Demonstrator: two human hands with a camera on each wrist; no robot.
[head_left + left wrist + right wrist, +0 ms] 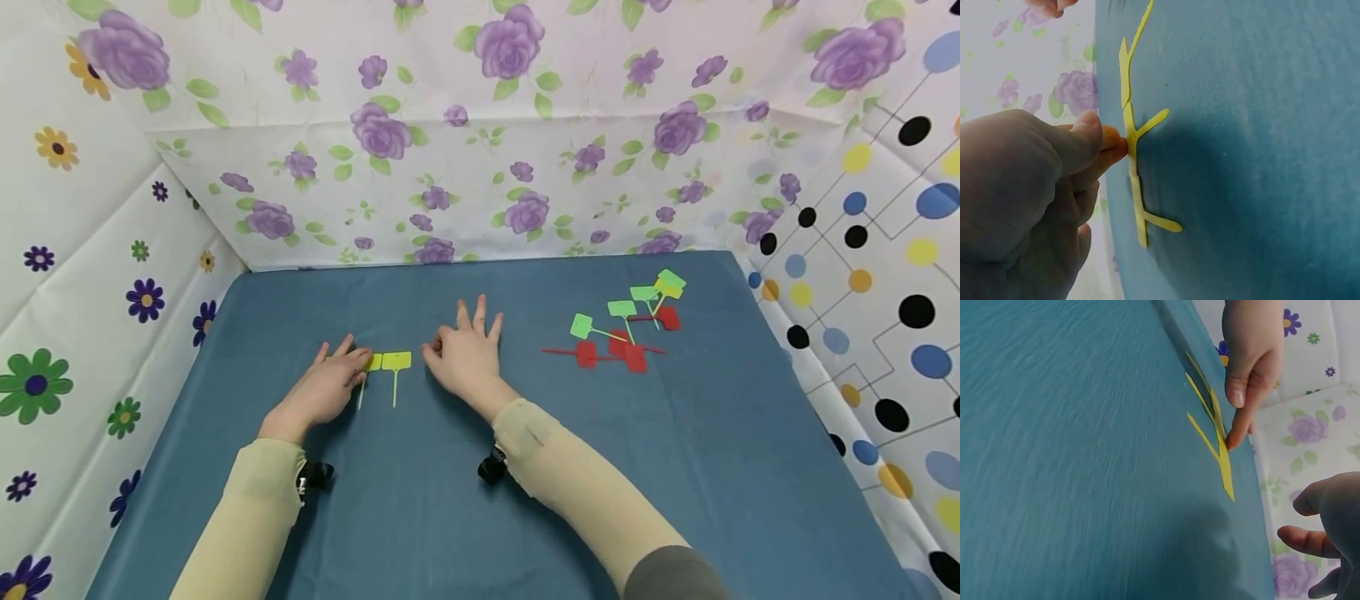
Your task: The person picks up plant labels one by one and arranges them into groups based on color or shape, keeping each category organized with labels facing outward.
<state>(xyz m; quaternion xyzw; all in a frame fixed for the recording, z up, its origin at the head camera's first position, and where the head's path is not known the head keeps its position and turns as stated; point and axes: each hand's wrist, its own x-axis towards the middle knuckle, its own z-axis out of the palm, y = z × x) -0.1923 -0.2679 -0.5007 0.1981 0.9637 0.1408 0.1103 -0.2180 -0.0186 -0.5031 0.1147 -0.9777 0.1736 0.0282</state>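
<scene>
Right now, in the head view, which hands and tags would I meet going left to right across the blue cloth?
Left hand → yellow tag clear of that hand → right hand → mixed cluster of red, green and yellow tags. Left out: yellow pieces overlapped by the left hand.

Cream sleeves [247,508], grey cloth [675,575] above the right one, black wrist cameras [492,467], details hard to make out

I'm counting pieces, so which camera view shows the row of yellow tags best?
The left wrist view: the row of yellow tags appears large there, with three stems spread apart. The head view shows it small, with the left hand covering part. The right wrist view shows three stems too, but closer together.
</scene>
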